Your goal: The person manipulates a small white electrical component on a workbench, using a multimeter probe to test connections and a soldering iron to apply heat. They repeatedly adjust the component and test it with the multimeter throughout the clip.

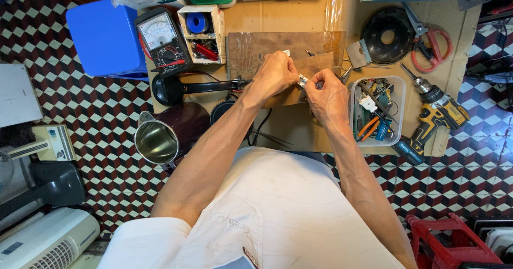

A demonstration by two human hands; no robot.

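**Metal part pinched between both hands over a wooden board**

White shirt fills the bottom centre of the frame, both bare forearms running up from it to mid-frame. Red plastic crate (446, 239) at lower right, white fan heater (45, 239) at lower left on the checkered floor. Steel-lined kettle (160, 138), lid open, sits left of the left forearm.

Left hand (275, 74) and right hand (327, 93) meet at frame centre, fingers of both curled closed on a small shiny metal part (303, 81) held between them, touching both. The part hangs just above the lower edge of a brown wooden board (267, 50) lying on the cardboard-covered table (299, 12). Grip details are too small to tell further.

Right of the right hand: clear plastic tray (398, 90) full of small tools. Beyond it, a yellow-and-black cordless drill (435, 111) at the right table edge. Black soldering-type tool (176, 87) lies left of the left hand.

Farther up: analogue multimeter (163, 39) upper left, blue stool (104, 36) beside it, red-handled scissors (433, 41) and a black round disc (387, 33) upper right.
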